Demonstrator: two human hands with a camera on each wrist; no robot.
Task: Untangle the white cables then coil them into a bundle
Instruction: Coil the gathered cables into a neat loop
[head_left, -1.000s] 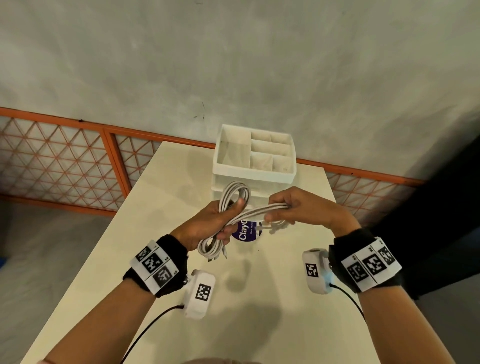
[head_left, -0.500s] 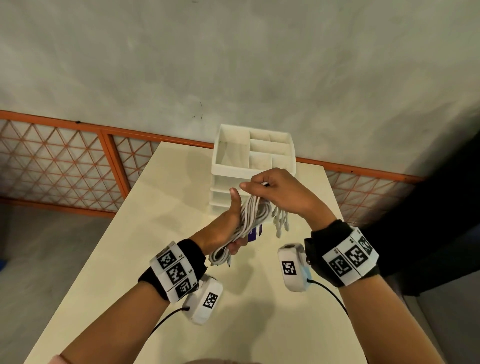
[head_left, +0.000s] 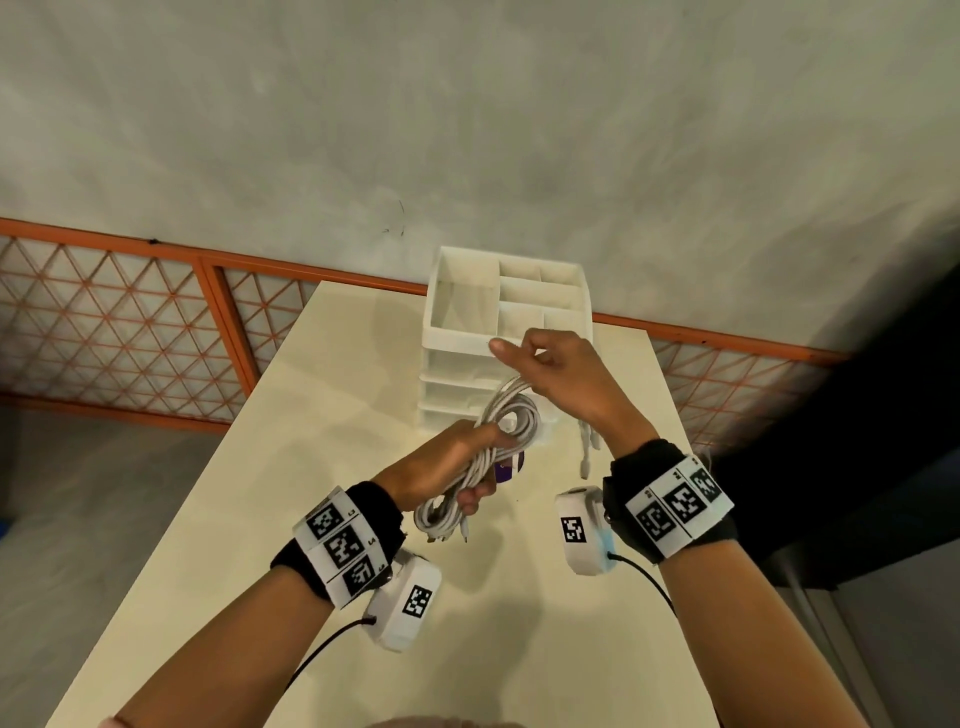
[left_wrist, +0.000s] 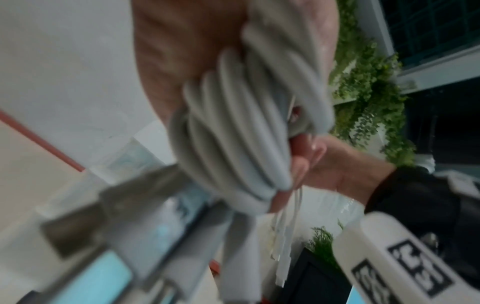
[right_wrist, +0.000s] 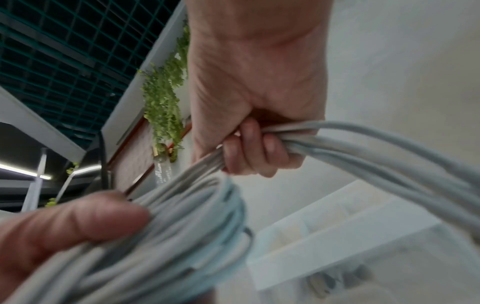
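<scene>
A coil of white cables (head_left: 498, 441) hangs in the air above the cream table (head_left: 311, 467). My left hand (head_left: 447, 462) grips the coil around its middle, thumb on top; the left wrist view shows the cable strands (left_wrist: 233, 133) wrapped across the palm. My right hand (head_left: 550, 369) is higher and to the right, with the loose cable strands (right_wrist: 363, 148) running through its curled fingers. Cable ends with plugs (head_left: 587, 452) dangle below the right wrist, and more plug ends (head_left: 452, 535) hang under the coil.
A white drawer organiser (head_left: 509, 322) with open top compartments stands at the table's far end, just behind my hands. A purple-labelled object (head_left: 509, 467) lies on the table under the coil. An orange lattice railing (head_left: 130, 332) and a grey wall lie beyond the table.
My right hand has carried the loose strands up and over the coil, from beside it to above it. The left hand has turned with the coil and moved slightly right.
</scene>
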